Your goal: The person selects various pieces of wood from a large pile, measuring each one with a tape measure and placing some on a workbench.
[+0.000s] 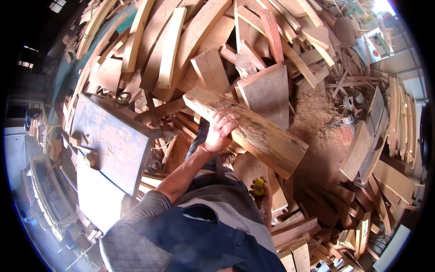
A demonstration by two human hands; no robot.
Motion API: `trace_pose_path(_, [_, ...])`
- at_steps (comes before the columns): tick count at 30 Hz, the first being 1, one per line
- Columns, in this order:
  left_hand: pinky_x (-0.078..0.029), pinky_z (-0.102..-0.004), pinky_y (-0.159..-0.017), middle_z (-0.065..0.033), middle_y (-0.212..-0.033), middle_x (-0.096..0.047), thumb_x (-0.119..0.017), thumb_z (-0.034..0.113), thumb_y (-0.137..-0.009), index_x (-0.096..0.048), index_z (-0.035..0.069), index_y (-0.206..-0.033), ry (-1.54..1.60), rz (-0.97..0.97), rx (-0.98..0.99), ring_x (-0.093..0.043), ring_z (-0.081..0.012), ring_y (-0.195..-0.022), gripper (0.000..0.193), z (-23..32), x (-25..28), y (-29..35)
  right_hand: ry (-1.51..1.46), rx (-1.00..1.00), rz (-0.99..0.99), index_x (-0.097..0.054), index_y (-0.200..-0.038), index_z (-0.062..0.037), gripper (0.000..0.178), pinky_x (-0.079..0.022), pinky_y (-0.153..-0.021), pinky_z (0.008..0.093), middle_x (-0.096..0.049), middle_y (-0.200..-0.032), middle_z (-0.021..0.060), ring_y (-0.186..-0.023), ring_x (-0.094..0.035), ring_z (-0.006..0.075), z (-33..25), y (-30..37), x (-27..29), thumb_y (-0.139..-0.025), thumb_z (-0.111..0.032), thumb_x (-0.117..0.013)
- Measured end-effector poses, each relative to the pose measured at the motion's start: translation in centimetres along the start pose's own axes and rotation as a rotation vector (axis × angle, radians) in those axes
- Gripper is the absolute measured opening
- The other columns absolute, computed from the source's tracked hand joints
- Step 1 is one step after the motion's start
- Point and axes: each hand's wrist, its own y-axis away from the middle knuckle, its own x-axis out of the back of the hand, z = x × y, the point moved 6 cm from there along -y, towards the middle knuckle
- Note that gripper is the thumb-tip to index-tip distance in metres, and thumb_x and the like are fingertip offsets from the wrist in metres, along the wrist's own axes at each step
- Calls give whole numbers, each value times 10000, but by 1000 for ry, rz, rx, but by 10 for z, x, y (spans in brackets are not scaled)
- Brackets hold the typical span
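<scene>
A thick, rough-edged wooden plank (267,132) slants across the middle of the view, its near end toward the right. My left hand (222,129) is closed over the plank's near long edge, with the fingers lying across its top. Lower down, close to my body, my right hand (264,197) holds a small yellow tape measure (258,187). The tape measure is apart from the plank, and no drawn-out blade can be made out. Part of my right hand's grip is hidden behind the tape measure.
Long boards and offcuts (181,41) are heaped ahead. A flat machine table (113,138) stands at the left. Sawdust (317,118) covers the ground to the right, beside leaning boards (362,149). More scrap wood (299,231) lies by my right side.
</scene>
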Motion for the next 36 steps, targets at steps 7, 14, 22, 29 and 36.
trace_pose_path(7, [-463, -485, -992, -106, -1103, -702, -714, 14, -682, -676, 57, -999, 21, -46, 68, -644, -335, -1102, 322, 2, -2, 5, -46, 46, -36, -575, -1355, -85, 488, -608, -742, 410, -687, -1126, 98, -945, -705, 278, -19, -5, -5, -988, -403, -627])
trace_pose_path(14, [-484, -479, -967, -142, -1113, -691, -672, -56, -667, -673, 49, -1069, 95, -174, 102, -633, -364, -1073, 416, -5, -12, 12, -125, 0, -47, -582, -1353, -98, 489, -601, -808, 464, -687, -1152, 105, -974, -706, 312, -17, -8, -7, -997, -433, -596])
trace_pose_path(22, [-488, -464, -989, -145, -1169, -691, -818, 47, -603, -653, 46, -1128, 105, -286, 245, -636, -373, -1103, 551, -4, -17, 22, -101, 49, -2, -608, -1285, -86, 474, -557, -737, 441, -700, -1089, 125, -938, -699, 300, -27, -4, -29, -1007, -467, -569])
trace_pose_path(29, [-489, -452, -1004, -141, -1202, -683, -872, 201, -648, -658, 55, -1198, 84, -419, 416, -634, -345, -1125, 608, 0, -24, 21, -196, 204, -126, -594, -1324, -73, 493, -551, -881, 449, -684, -1172, 110, -1067, -675, 282, -75, 0, -66, -1032, -461, -509])
trace_pose_path(36, [-494, -458, -980, -140, -1143, -694, -882, 238, -637, -650, 84, -1193, 111, -401, 484, -630, -362, -1124, 622, -16, -16, 30, -215, 542, -258, -591, -1295, -55, 485, -552, -881, 443, -684, -1168, 120, -1052, -681, 265, -191, 3, -150, -1030, -453, -513])
